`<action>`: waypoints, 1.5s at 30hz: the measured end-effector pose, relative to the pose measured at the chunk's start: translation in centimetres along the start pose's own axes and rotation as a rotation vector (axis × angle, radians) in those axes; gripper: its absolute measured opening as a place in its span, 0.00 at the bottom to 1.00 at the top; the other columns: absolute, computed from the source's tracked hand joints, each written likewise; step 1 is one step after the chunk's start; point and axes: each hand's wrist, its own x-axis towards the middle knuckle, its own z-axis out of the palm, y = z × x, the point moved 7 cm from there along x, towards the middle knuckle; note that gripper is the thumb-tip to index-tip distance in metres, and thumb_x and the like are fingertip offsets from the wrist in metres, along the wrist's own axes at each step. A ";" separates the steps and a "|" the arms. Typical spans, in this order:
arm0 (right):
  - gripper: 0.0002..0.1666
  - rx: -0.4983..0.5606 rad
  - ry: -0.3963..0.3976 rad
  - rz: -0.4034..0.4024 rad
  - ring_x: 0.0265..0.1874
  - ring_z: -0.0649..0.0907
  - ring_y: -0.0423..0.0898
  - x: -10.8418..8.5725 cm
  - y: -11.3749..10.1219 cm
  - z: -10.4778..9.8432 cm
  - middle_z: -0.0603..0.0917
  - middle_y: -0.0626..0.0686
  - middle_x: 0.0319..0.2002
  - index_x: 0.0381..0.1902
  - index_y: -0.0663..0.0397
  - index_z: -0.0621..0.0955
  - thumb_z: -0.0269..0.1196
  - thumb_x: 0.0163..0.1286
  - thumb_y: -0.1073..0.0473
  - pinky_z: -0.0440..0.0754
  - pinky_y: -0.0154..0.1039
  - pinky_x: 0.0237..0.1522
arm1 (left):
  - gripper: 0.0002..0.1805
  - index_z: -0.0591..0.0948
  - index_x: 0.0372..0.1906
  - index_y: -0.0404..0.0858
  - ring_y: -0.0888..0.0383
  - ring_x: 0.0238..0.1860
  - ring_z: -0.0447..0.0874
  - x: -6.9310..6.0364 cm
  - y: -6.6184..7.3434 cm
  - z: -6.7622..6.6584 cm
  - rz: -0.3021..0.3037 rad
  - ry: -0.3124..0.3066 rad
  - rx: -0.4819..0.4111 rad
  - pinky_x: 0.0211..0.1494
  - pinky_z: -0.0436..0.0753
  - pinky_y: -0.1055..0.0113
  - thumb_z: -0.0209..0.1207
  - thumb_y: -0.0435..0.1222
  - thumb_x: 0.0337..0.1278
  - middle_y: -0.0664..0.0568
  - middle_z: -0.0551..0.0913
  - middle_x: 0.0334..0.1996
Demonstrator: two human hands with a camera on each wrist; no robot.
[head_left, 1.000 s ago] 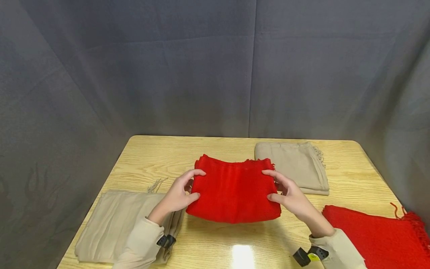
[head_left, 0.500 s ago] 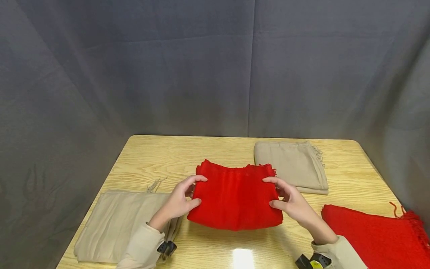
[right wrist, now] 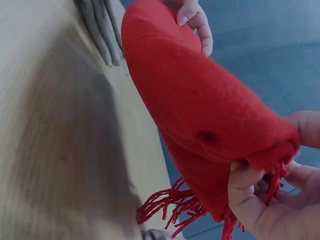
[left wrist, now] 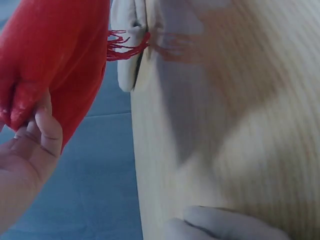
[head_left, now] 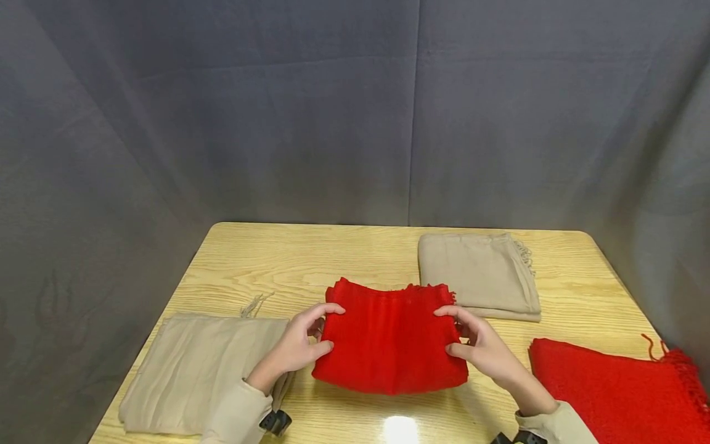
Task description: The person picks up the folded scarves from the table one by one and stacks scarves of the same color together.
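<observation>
No lettering, label, brand, number or sign can be read.

Cream sleeves (head_left: 237, 408), black wristbands (head_left: 275, 423)

The left hand (head_left: 296, 343) and right hand (head_left: 488, 346) hold a folded red cloth (head_left: 391, 345) over the wooden table (head_left: 322, 253).

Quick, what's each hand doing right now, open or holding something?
Left hand: holding the raised red cloth by its left side.
Right hand: holding the same red cloth's right side.
</observation>
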 end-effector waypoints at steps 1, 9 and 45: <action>0.29 0.002 -0.004 0.005 0.29 0.74 0.45 -0.1 0.2 0.1 0.72 0.56 0.38 0.52 0.62 0.71 0.56 0.50 0.79 0.75 0.35 0.29 | 0.25 0.73 0.49 0.30 0.58 0.24 0.69 -0.1 -0.6 0.2 -0.001 -0.005 0.004 0.27 0.72 0.69 0.54 0.16 0.39 0.44 0.75 0.33; 0.28 0.017 -0.034 0.044 0.29 0.73 0.46 -0.9 2.3 0.9 0.72 0.56 0.34 0.51 0.63 0.70 0.56 0.49 0.79 0.74 0.35 0.29 | 0.26 0.74 0.50 0.36 0.61 0.25 0.67 -0.5 -3.9 1.8 -0.044 -0.075 -0.005 0.24 0.68 0.74 0.55 0.18 0.40 0.48 0.73 0.37; 0.27 0.148 -0.083 0.247 0.36 0.75 0.52 -3.3 6.9 1.8 0.69 0.60 0.43 0.52 0.66 0.66 0.55 0.52 0.76 0.77 0.39 0.34 | 0.22 0.71 0.53 0.28 0.59 0.22 0.68 -2.3 -4.0 2.9 -0.189 -0.174 -0.047 0.29 0.71 0.71 0.57 0.22 0.49 0.43 0.73 0.32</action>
